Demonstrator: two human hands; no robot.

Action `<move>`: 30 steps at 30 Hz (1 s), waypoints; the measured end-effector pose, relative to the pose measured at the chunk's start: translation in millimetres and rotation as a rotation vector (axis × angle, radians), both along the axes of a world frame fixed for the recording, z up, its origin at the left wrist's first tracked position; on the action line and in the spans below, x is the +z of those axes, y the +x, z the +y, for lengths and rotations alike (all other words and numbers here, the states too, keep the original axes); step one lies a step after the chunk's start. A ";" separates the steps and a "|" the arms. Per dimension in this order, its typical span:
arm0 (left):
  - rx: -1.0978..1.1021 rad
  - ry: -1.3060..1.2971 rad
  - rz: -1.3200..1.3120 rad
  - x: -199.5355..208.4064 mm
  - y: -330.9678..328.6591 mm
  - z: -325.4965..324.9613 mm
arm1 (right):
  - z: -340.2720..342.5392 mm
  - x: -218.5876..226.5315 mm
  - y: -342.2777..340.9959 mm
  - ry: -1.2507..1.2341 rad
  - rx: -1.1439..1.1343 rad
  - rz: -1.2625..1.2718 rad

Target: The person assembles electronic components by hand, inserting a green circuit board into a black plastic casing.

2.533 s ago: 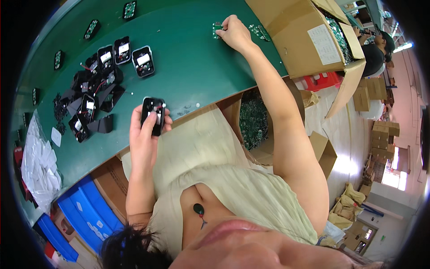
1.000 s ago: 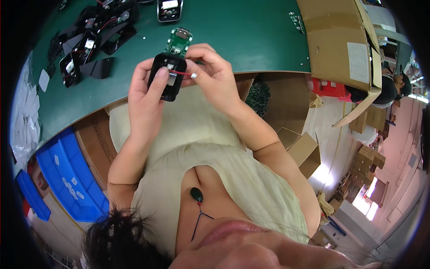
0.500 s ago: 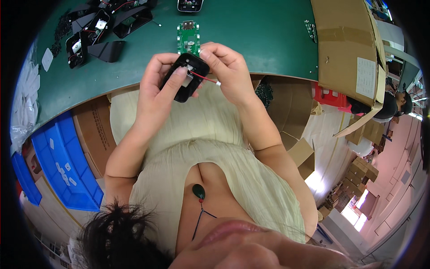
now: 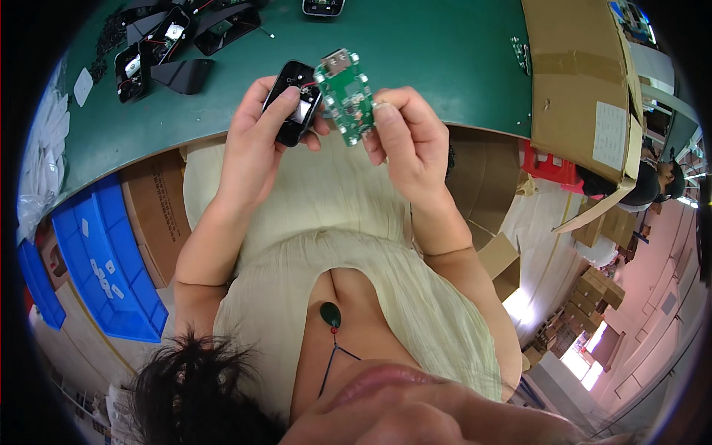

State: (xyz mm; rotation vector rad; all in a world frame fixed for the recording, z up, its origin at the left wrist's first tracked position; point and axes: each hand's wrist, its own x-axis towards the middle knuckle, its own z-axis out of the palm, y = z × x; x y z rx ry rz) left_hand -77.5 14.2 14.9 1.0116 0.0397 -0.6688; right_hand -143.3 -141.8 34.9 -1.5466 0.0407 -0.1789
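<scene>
By the green table (image 4: 430,67), the left grip (image 4: 256,126) clasps a black case (image 4: 288,125) and the right grip (image 4: 415,144) pinches a circuit board (image 4: 345,96).

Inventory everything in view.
circuit board: 1, green, right hand
open casing: 1, black, left hand
table: 1, green, ahead
other casings: several, black, table left
small parts: many, black, table left
card: 1, white, table left
plastic bag: 1, clear, left edge
bins: 2, blue, lower left
cartons: several, brown, mostly right
loose boards: several, green, table right
plastic item: 1, red, below carton
co-worker: 1, dark top, far right
dress: 1, pale, torso
hands: 2, bare, upper centre
</scene>
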 end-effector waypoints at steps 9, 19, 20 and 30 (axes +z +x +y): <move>0.000 0.005 -0.024 2.7 -3.8 -0.2 | 1.1 5.0 8.1 -0.050 0.078 0.031; -0.016 0.007 -0.039 2.3 -4.1 1.3 | -5.5 1.3 8.8 -0.119 0.102 0.044; -0.015 0.007 -0.038 1.6 -5.0 0.7 | -5.2 3.3 9.9 -0.187 0.118 0.076; -0.090 0.130 -0.177 2.1 -9.9 3.8 | -13.9 -7.4 10.8 -0.526 0.145 0.033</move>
